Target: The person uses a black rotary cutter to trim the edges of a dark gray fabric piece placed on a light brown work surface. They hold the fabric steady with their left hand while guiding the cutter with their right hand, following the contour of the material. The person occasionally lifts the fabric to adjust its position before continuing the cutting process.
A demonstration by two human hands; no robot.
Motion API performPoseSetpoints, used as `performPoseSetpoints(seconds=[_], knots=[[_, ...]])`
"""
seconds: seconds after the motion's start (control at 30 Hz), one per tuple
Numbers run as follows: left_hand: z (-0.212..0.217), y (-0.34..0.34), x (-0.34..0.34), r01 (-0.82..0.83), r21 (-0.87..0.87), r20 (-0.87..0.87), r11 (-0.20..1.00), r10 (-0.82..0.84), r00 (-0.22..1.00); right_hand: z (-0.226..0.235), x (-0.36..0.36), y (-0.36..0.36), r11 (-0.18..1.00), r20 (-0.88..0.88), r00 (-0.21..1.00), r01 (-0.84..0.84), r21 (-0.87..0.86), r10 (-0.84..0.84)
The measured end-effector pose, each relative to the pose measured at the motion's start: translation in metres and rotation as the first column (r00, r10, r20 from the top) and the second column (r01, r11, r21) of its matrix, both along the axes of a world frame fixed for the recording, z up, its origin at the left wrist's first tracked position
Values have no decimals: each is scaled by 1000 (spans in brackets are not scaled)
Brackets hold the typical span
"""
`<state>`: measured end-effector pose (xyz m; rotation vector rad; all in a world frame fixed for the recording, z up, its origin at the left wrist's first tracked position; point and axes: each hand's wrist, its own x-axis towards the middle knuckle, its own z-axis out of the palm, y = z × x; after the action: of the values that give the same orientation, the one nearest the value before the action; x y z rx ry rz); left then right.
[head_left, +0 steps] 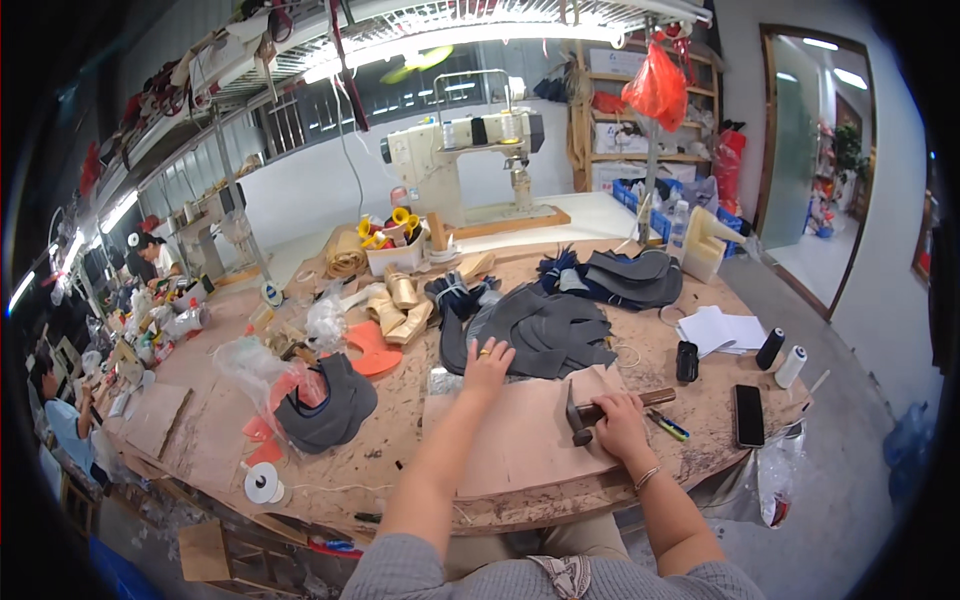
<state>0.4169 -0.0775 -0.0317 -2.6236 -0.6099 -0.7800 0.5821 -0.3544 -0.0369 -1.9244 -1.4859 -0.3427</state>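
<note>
My right hand [622, 424] is closed round the wooden handle of a hammer [578, 416], which lies low over a pale tan board [520, 450] in front of me. The hammer's metal head points left. My left hand [486, 368] reaches farther forward, its fingers stretched out over the near left edge of a pile of dark grey cut pieces [550, 325]. Beside the hammer handle lies a small cutter-like tool [668, 425] in green and blue. Another stack of dark grey curved pieces [335, 405] rests to the left of my left arm.
Right of the board are a black phone [748, 416], thread spools [790, 367], white papers [722, 330] and a small black case [687, 362]. Orange pieces [375, 350], tan rolls [400, 310] and a white spool [263, 484] lie left. A sewing machine [460, 165] stands behind.
</note>
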Motion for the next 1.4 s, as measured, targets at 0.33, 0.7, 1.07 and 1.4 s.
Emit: performPoseSetpoints(seconds=[0.33, 0.7, 1.07, 1.4], knots=[[50, -40, -55, 119, -13, 75, 993, -118, 990, 6, -3, 0, 1000, -49, 999, -10, 28, 12], [47, -170, -212, 220, -411, 50, 885, -219, 974, 2, -5, -6, 1000, -8, 1000, 5, -21, -5], [13, -181, -234, 360, -307, -68, 881, -398, 915, 1, -6, -3, 999, 26, 999, 22, -33, -21], [23, -180, -195, 352, -509, 344, 785, -190, 920, 3, -6, -6, 999, 17, 999, 31, -26, -30]])
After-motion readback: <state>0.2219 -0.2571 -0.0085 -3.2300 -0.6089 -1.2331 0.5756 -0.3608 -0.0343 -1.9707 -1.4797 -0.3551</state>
